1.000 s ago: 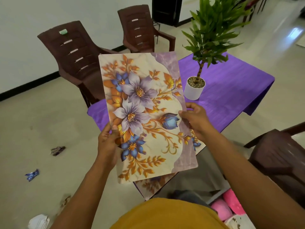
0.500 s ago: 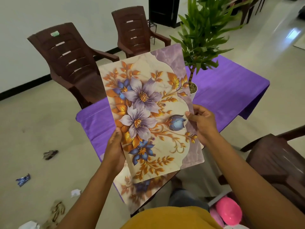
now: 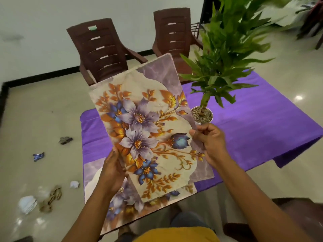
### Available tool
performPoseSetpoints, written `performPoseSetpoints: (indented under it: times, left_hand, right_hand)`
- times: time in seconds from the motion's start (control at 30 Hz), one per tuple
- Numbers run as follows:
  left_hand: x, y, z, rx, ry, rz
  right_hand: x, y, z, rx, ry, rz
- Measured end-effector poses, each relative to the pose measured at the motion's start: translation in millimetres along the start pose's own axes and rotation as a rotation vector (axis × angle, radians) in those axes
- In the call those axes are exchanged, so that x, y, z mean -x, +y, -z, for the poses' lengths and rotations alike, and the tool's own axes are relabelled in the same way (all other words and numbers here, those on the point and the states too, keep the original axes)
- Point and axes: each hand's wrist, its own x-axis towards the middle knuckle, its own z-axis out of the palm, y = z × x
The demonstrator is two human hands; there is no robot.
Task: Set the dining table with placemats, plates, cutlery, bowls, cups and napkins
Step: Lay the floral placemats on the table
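Floral placemat (image 3: pixel 148 130), cream with purple blooms and orange leaves, held tilted above the purple-clothed table (image 3: pixel 253 130); left hand (image 3: pixel 111 170) and right hand (image 3: pixel 208 142) pinching opposite edges. Second placemat (image 3: pixel 125 203) flat on table's near corner, beneath the first. White pot (image 3: pixel 202 117) of pebbles and leafy plant (image 3: pixel 227 49) mid-table.

Cream-and-lilac placemat (image 3: pixel 148 130) with purple, blue, orange flowers; violet tablecloth (image 3: pixel 253 133); brown chairs (image 3: pixel 103 51).

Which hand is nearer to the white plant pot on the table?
The right hand. It holds the placemat's right edge just below the plant pot. The left hand grips the opposite edge, farther away, with the placemat between it and the pot.
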Motion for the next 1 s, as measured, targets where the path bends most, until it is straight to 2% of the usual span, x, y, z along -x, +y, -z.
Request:
performPoseSetpoints:
  times: [0.23, 0.33, 0.6, 0.73, 0.83, 1.0]
  left_hand:
    - [11.9, 3.5, -19.6, -0.001, 0.017, -0.130]
    - [11.4, 5.5, -25.2, -0.012, 0.028, -0.163]
    - [-4.7, 16.7, -12.6, -0.069, -0.034, -0.163]
    - [-12.7, 42.8, 4.1, -0.239, -0.057, -0.216]
    - [-9.7, 72.5, 2.9, -0.380, -0.050, -0.331]
    - [-4.0, 113.7, -15.6, -0.617, -0.090, -0.504]
  right_hand:
    - [-14.6, -28.2, 16.1, -0.078, -0.192, 0.019]
    - [-16.0, -33.1, 24.6, -0.037, -0.254, 0.066]
    - [-8.9, -43.4, 68.8, 0.121, -0.235, 0.162]
    - [-4.2, -58.2, 107.9, 0.166, -0.235, 0.158]
    - [-1.8, -72.9, 137.9, 0.252, -0.238, 0.157]
    - [-10.3, -96.5, 181.9, 0.522, -0.250, 0.156]
